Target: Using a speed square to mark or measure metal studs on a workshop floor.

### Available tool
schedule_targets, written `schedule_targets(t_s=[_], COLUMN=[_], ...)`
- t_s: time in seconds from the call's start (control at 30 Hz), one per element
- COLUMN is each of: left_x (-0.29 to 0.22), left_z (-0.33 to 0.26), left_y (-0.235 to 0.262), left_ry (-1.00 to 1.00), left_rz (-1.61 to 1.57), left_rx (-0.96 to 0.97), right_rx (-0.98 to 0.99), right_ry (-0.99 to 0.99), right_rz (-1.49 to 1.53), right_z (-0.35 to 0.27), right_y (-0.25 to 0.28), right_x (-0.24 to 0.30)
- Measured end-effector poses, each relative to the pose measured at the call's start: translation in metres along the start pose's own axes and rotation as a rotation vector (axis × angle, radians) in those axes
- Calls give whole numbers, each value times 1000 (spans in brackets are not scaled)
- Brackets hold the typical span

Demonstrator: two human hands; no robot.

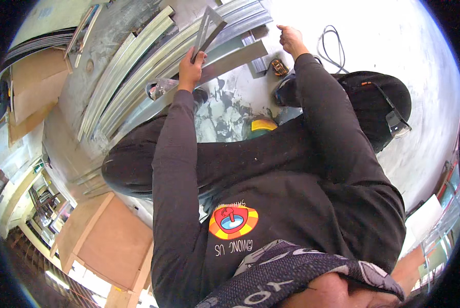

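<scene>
My left hand (pixel 190 71) is closed around one corner of a metal triangle square (pixel 217 33), which it holds up over the metal lengths. Beneath it a flat grey metal strip (pixel 235 60) slants across the floor, its right end resting on a short ribbed metal piece (pixel 259 64). Farther right, my right hand (pixel 291 40) hangs over the pale floor with its fingers curled together. Whatever its fingertips may hold is too small to make out. Just below this hand lies a black and orange tape measure (pixel 279 67).
Long silvery metal profiles (pixel 137 66) lie side by side at the left and far side. A dark cable (pixel 332 43) loops on the floor at right. Between my legs sits a yellow and green object (pixel 263 126). Brown boards (pixel 40 82) stand at far left.
</scene>
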State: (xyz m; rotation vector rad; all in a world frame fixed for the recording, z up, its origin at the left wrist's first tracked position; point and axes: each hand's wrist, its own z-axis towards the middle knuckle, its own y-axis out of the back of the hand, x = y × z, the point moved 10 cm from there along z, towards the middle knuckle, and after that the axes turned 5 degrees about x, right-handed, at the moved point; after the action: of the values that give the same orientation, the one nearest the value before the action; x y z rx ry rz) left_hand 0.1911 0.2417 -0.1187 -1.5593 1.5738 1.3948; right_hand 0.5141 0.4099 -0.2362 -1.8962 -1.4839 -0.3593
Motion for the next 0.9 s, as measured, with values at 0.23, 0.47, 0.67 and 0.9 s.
schedule_targets(t_s=[0.23, 0.47, 0.67, 0.9], left_x=[-2, -8, -44, -91], left_z=[-12, -9, 0, -14], left_y=[25, 19, 17, 13], left_ry=[-81, -128, -329, -436], left_rz=[230, 360, 460, 716], left_rx=[-156, -195, -263, -375], right_rx=[12, -14, 80, 194], right_ry=[-110, -153, -36, 238], right_rz=[-71, -138, -168, -152], right_z=[35, 53, 18, -47], right_y=[-38, -32, -68, -125], right_x=[-32, -26, 14, 98])
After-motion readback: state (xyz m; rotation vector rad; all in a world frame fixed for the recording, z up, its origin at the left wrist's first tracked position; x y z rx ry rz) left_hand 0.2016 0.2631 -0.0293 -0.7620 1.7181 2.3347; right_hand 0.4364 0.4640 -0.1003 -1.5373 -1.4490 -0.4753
